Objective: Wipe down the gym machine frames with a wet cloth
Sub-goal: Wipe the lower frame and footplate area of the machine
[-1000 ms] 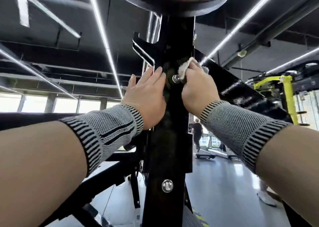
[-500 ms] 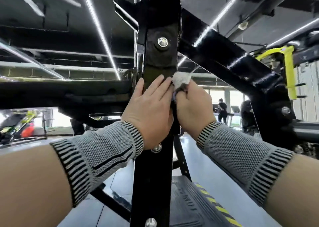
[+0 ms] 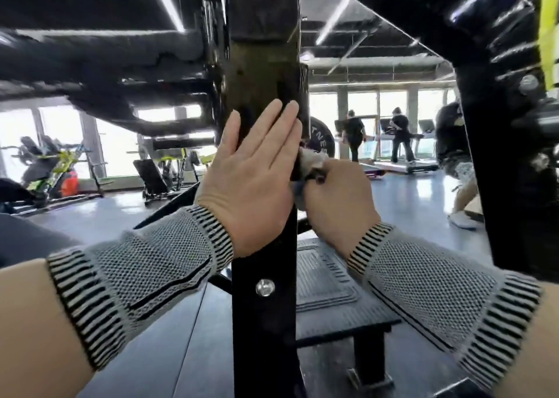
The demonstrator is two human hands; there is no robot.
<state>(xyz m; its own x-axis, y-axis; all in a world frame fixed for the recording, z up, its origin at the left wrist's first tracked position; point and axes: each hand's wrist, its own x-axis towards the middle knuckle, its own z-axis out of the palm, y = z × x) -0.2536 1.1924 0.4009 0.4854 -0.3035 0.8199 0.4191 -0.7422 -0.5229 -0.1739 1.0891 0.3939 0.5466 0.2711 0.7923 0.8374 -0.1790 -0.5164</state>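
- Left hand [image 3: 254,179] is lying flat, fingers spread straight, on the near face of the upright post [image 3: 264,322].
- Right hand [image 3: 335,198], the nearer grip, is pinching the cloth [image 3: 311,161] against the post's right edge; post's long axis is running vertical, so wiping likely follows it.

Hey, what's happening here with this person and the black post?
A person is cleaning a gym machine. Their right hand grips a bunched whitish cloth against the right side of the black upright post. Their left hand lies flat on the front of the post, fingers straight, apparently steadying it. Both wrists wear grey knit sleeves. In the background, people walk on treadmills by the windows.
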